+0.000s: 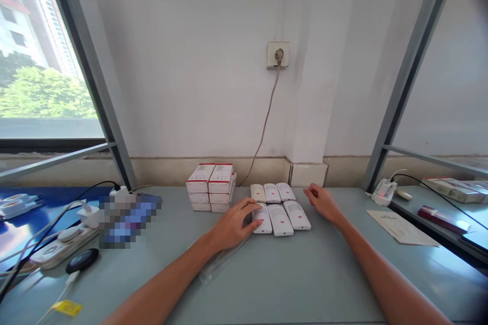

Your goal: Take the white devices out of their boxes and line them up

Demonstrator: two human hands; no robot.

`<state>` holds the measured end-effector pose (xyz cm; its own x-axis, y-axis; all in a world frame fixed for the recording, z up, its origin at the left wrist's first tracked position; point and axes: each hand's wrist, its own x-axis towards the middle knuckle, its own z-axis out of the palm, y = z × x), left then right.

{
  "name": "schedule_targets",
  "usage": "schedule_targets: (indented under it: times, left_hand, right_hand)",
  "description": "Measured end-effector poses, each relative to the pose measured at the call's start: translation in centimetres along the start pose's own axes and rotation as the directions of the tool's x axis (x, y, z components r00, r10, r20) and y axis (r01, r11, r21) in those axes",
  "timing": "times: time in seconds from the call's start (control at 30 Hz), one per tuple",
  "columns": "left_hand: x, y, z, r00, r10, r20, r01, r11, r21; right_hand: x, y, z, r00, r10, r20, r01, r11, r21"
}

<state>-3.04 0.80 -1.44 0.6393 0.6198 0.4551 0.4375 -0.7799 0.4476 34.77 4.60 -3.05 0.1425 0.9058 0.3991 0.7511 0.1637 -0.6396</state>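
Several white motion sensors with small red marks lie face up on the grey table in two rows of three. My left hand (pixel 237 223) is at the front row's left end, its bent fingers and thumb closed over the left part of a motion sensor (pixel 266 219). Beside it are the middle front sensor (pixel 281 221) and the right front sensor (pixel 297 215). To the right of the back row, my right hand (pixel 321 200) is loosely curled, apart from the sensors, with nothing visible in it. Under my left wrist lies a clear plastic bag (pixel 219 265).
Red-and-white boxes (pixel 200 175) stand stacked behind my left hand. At the left are a power strip (pixel 63 249), a black oval device (pixel 82 260), cables and a blurred-out item. A paper sheet (pixel 402 227) and a plugged charger (pixel 384 192) lie to the right.
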Motion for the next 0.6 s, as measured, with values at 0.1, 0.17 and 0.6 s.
schedule_targets:
  times: [0.1, 0.17, 0.6]
  left_hand:
    - [0.0, -0.1, 0.1, 1.000, 0.015, -0.017, -0.015, 1.000, -0.002]
    - [0.0, -0.2, 0.1, 0.999, 0.020, -0.026, -0.020, 1.000, 0.000]
    - [0.0, -0.3, 0.2, 0.998, 0.042, -0.042, -0.041, 0.999, 0.018]
  right_hand:
    - [-0.1, 0.1, -0.1, 1.000, -0.009, -0.027, 0.009, 1.000, -0.002]
    - [-0.1, 0.1, -0.1, 0.999, 0.000, -0.045, 0.000, 1.000, -0.004]
    - [0.2, 0.1, -1.2, 0.951, 0.194, -0.242, -0.222, 0.970, -0.094]
